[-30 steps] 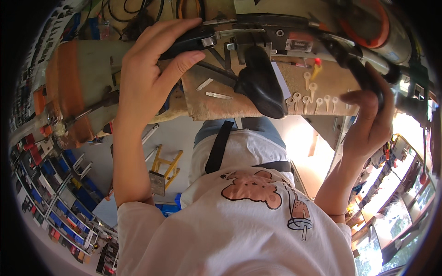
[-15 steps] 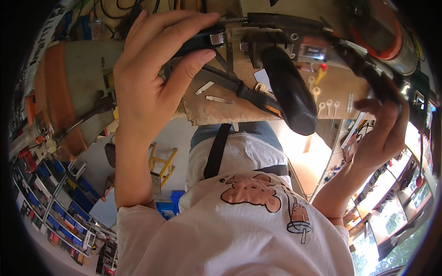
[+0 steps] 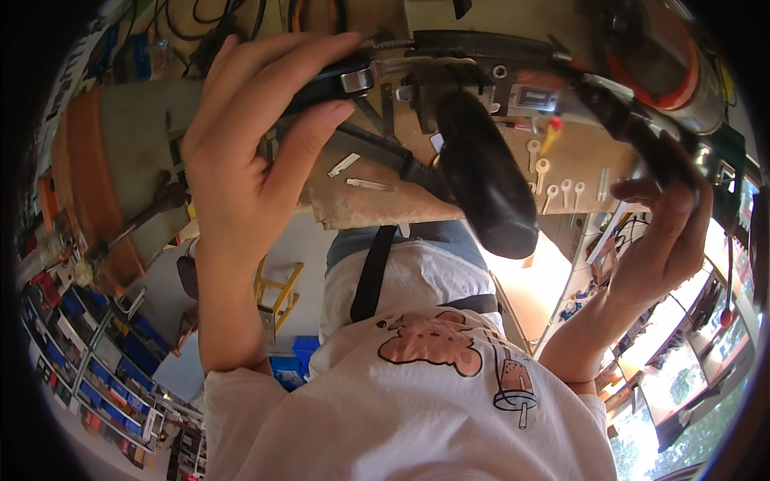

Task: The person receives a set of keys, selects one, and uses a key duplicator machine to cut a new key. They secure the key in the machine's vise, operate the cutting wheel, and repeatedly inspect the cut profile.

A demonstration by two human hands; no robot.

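Note:
My left hand [image 3: 249,140] pinches a black key fob [image 3: 314,90] with a silver metal end between thumb and fingers. That end points at a clamp [image 3: 405,94] on a dark bench machine [image 3: 473,76], beside a toothed metal shaft [image 3: 393,45]. Below the clamp, a large rounded black knob [image 3: 491,184] juts toward me. At the machine's right side, my right hand [image 3: 674,212] curls its fingers around a black lever [image 3: 662,156]. Whether the fob's blade sits in the clamp, I cannot make out.
Several loose keys [image 3: 552,196] and two flat key blanks [image 3: 345,164] lie on the wooden bench [image 3: 337,210]. A red-and-yellow small tool [image 3: 551,135] rests behind them. Dark cables [image 3: 188,20] run at the far left. A yellow stool [image 3: 281,297] stands on the floor below.
The whole view has shifted a little, so the bench and machine appear further left and lower. Both hands keep their grips; the fob stays beside the clamp.

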